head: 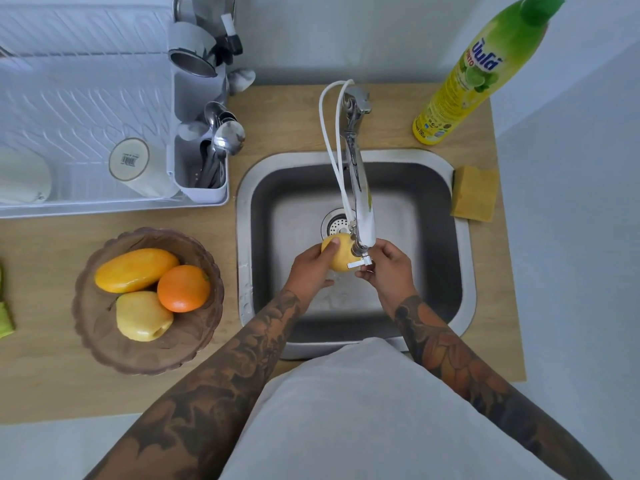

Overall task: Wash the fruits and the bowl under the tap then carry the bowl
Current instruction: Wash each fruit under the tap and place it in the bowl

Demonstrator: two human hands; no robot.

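Fingers [330,244] of the left hand [311,268] curl round a yellow fruit [337,252], thumb across its top, holding it under the tap spout [363,216] over the sink [464,244]. Right hand [388,268] meets the fruit from the right, fingers bent narrow beside the small tap lever [356,264] at the spout tip; can't tell if they pinch the lever or cup the fruit. Water splashes just near of the fruit on the sink floor, drain [334,221] just far of it.

Fruit: smooth, pale yellow, roundish, partly hidden by spout and hands.

Bowl [104,337], brownish translucent with scalloped rim, sits on the wooden tabletop [284,119] left of the sink, well apart from the hands. Inside: mango [135,270] at far side, orange [183,288] at right touching it, yellow pear-like fruit [143,315] at near side touching both.

Dish rack [69,81] far left with cutlery holder [204,174]; detergent bottle [467,81] far right; sponge [474,194] on the sink's right rim.
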